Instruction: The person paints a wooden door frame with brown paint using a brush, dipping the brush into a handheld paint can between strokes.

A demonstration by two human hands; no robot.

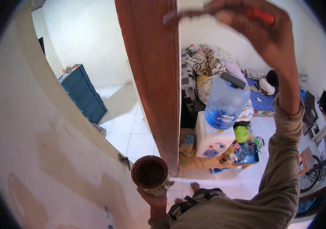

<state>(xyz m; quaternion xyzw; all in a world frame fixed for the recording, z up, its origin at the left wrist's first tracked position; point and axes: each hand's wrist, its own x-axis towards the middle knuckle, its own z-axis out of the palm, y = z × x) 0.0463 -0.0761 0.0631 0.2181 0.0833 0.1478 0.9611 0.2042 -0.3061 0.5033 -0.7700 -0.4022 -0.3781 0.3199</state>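
Note:
My left hand (153,200) is wrapped round a paint can (150,159), its rim stained brown and its inside dark. High up at the right, my raised right hand (260,32) grips a paintbrush (264,16) with a red handle, blurred by motion. The brush's far end reaches left over the upper part of a brown wooden door frame (151,68); whether it touches the wood I cannot tell. The can is held low, beside the foot of this frame.
Right of the frame, a water dispenser (214,135) with a blue bottle (227,101) stands on a low wooden table (197,163). A blue tray (248,153) holds glasses. Behind are heaped bedding (212,61) and a mattress (260,101). A dark teal cabinet (82,95) stands left; a bicycle (311,173) right.

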